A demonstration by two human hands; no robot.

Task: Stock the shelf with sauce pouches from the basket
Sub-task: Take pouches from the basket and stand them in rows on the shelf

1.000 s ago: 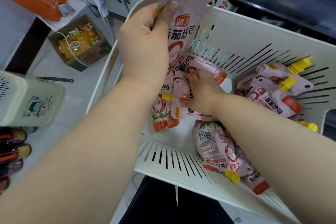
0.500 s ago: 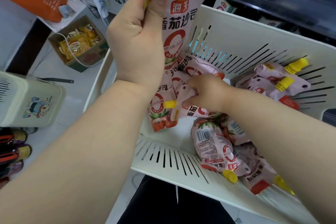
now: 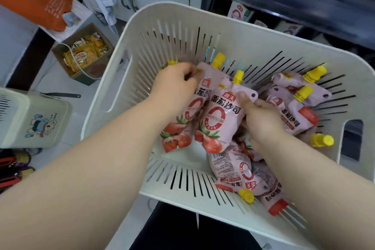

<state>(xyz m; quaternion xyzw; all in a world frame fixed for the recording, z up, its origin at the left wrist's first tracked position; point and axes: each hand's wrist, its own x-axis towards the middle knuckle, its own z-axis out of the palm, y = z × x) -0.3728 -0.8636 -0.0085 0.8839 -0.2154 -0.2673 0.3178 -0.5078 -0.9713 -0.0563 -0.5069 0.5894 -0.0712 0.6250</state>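
One white basket [image 3: 223,20] was recorded. At least seven sauce pouches [image 3: 219,119] were counted inside; overlap prevented an exact figure. Seven yellow caps [image 3: 304,92] showed. Hands present: two, left hand [image 3: 174,85] and right hand [image 3: 261,119]. Cardboard box [image 3: 97,70]: one.

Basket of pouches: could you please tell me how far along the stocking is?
Shelved so far: cannot tell from this view. In hand: left hand grips a pouch, right hand a second pouch, both inside the basket. Left: several loose pouches lie in it.
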